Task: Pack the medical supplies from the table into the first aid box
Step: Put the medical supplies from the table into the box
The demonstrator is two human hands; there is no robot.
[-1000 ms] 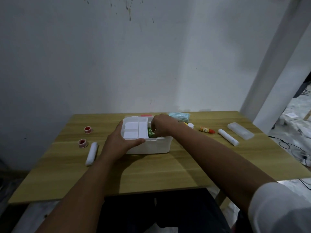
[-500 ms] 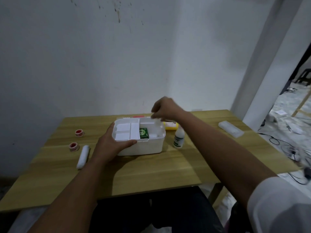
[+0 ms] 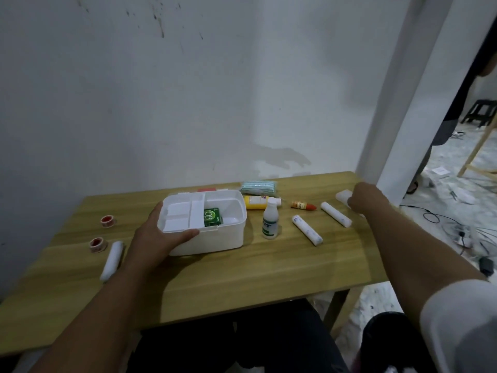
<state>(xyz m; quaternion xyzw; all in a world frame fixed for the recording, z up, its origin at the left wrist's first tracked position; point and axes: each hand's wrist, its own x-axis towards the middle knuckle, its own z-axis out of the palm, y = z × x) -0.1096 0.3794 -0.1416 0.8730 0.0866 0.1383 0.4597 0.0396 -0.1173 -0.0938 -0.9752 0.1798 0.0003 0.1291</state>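
Table (image 3: pixel 242 278) of light wood stands against a white wall, and the head view shows the open white box (image 3: pixel 215 238) on it, left of the middle. The left hand (image 3: pixel 158 238) grips the near left corner of the box, with the thumb lying along the front rim and the fingers on the left side. Inside the box a white tray (image 3: pixel 183 216) with compartments fills the left part, and a green pack (image 3: pixel 213 217) lies in the open part just beside the tray. The right hand (image 3: pixel 363 197) is stretched to the far right edge of the table and closes on a clear case (image 3: pixel 343 196); only one end of the case shows past the fingers, and I cannot tell if it is lifted or lies on the table. Two white rolls (image 3: pixel 307 229) (image 3: pixel 336 214) lie between that hand and the box, both tilted. A white bottle (image 3: pixel 270 222) stands upright just right of the box. Behind it a yellow tube (image 3: pixel 256 202) lies on its side, and a small orange bottle (image 3: pixel 303 205) lies near the rolls. A pack of masks (image 3: pixel 258 187) rests at the back edge. On the left side there are two red tape rolls (image 3: pixel 108 220) (image 3: pixel 96 244) and one more white roll (image 3: pixel 111 261), near the left wrist.
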